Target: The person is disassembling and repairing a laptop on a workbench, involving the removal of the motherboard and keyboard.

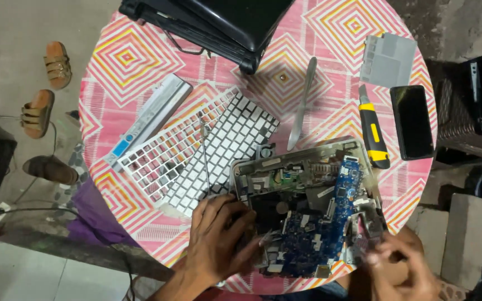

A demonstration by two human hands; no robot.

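Two bare hands work at the near edge of a round bench (pixel 140 61) covered in a pink and orange diamond-patterned cloth. An opened laptop base (pixel 302 167) lies there with its blue circuit board (pixel 319 228) exposed. The left hand (pixel 218 239) lies flat on the base's near left corner, fingers (pixel 240 214) spread and curled loosely over the dark part beside the board, pressing rather than gripping anything. The right hand (pixel 400 267) is blurred at the base's near right corner, fingers bent toward a metal bracket (pixel 372 223); whether it pinches anything I cannot tell. Just left of the base lie a white keyboard (pixel 227 145) and its white frame (pixel 163 153), with a long battery (pixel 149 120) beyond. A metal prying tool (pixel 302 103), a yellow utility knife (pixel 374 131) and a black phone (pixel 412 121) lie behind the base.
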